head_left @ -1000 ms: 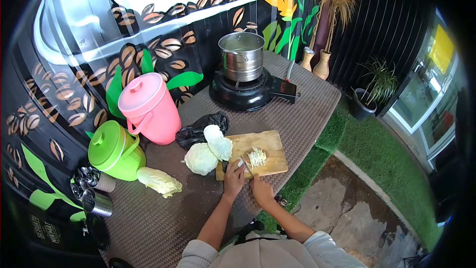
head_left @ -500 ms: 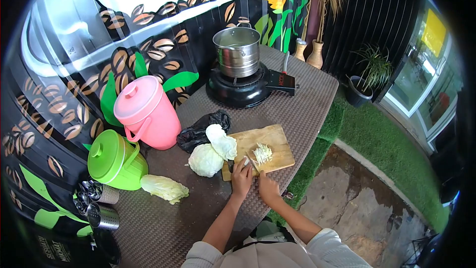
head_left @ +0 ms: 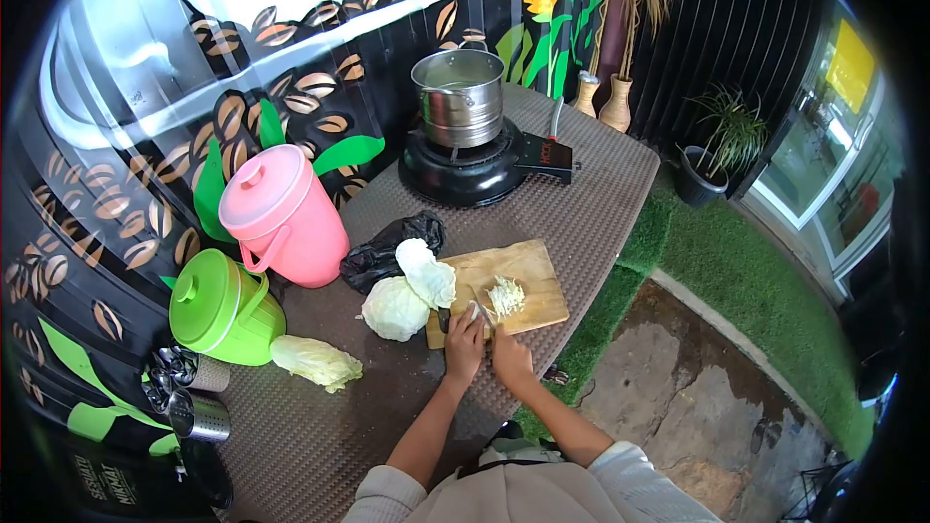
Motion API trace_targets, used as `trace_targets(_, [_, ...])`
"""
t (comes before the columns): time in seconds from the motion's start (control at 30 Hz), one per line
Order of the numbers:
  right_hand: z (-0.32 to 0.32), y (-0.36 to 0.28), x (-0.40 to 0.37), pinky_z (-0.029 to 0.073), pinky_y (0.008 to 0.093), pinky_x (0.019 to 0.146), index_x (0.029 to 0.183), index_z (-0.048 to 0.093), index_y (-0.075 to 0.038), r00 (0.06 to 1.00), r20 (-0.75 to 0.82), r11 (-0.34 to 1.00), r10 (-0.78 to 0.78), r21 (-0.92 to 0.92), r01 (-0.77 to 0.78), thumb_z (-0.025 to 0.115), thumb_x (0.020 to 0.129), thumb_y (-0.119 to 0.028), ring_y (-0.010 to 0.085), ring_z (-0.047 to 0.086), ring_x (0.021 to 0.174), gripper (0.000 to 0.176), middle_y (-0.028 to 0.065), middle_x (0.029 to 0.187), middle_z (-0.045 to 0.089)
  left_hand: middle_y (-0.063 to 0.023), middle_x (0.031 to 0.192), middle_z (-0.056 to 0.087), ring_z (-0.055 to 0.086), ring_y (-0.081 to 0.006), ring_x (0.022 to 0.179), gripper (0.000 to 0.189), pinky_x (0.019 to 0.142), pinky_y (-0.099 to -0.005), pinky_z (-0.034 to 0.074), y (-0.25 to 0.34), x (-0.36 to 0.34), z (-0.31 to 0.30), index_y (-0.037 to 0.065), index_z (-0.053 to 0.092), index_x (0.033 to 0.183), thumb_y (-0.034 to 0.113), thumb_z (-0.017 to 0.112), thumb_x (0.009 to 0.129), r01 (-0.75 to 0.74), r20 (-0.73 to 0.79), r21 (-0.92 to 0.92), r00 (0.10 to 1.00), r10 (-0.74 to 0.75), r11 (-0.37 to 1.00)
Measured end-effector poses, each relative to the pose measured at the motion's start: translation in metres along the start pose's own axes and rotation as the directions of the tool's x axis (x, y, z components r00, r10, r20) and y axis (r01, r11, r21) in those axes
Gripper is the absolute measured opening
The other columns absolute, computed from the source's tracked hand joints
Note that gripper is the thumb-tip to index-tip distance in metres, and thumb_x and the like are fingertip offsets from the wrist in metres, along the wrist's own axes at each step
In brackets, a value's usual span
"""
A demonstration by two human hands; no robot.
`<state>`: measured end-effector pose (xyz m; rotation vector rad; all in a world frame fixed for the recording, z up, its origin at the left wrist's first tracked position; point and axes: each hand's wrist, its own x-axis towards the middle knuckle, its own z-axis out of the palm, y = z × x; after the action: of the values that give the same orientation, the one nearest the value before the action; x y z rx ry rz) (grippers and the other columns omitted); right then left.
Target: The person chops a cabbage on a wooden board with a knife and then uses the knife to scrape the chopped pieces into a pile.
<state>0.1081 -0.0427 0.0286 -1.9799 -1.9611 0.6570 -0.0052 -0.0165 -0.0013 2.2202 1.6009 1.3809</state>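
Observation:
My right hand (head_left: 511,356) is closed round the handle of a knife, its blade (head_left: 483,307) pointing away from me over the wooden cutting board (head_left: 539,276). Beside the blade, the fingers of my left hand (head_left: 465,337) press on a small pale piece of cabbage (head_left: 476,312), mostly hidden under them. Shredded cabbage (head_left: 507,297) lies heaped on the board, just right of the blade. At the board's left edge sit a cabbage head (head_left: 394,310) and a loose cabbage leaf (head_left: 426,273). A small dark thing by my left fingertips is too small to name.
A steel pot (head_left: 461,108) stands on a black portable stove (head_left: 460,174) at the back. To the left are a pink lidded jug (head_left: 300,242), a green lidded jug (head_left: 232,324), a napa cabbage (head_left: 318,362), a black plastic bag (head_left: 373,257) and a perforated metal utensil holder (head_left: 201,416).
The view has shifted slightly, so everything sits a little further left and up. Both hands stay at the board, the knife still beside the left fingers. The shredded heap looks much the same.

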Motion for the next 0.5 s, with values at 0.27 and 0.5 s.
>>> trace_targets(0.27, [-0.018,0.006,-0.006,0.051,0.0506,0.067,0.1,0.043,-0.002,0.996,0.053,0.993,-0.078,-0.09,0.082,0.043,0.089,-0.016,0.0426,0.063,0.076,0.018,0.025,0.078,0.063,-0.0146,0.115,0.06,0.057,-0.0279,0.095,0.017,0.079,-0.0363,0.049,0.004,0.002,-0.002,-0.005,0.067,0.093,0.005,0.061,0.082,0.003,-0.005,0.023,1.0,-0.003,1.0])
trace_targets(0.5, [-0.011,-0.003,0.009,0.05,0.0502,0.068,0.101,0.042,0.0,0.997,0.071,1.0,-0.003,0.017,0.001,0.042,0.09,-0.018,0.0427,0.063,0.08,0.022,0.0284,0.083,0.062,-0.0156,0.112,0.061,0.057,-0.0291,0.095,0.017,0.08,-0.0369,0.049,0.0,-0.004,0.0,-0.005,0.067,0.094,0.006,0.061,0.082,0.006,-0.017,-0.03,1.0,-0.006,1.0])
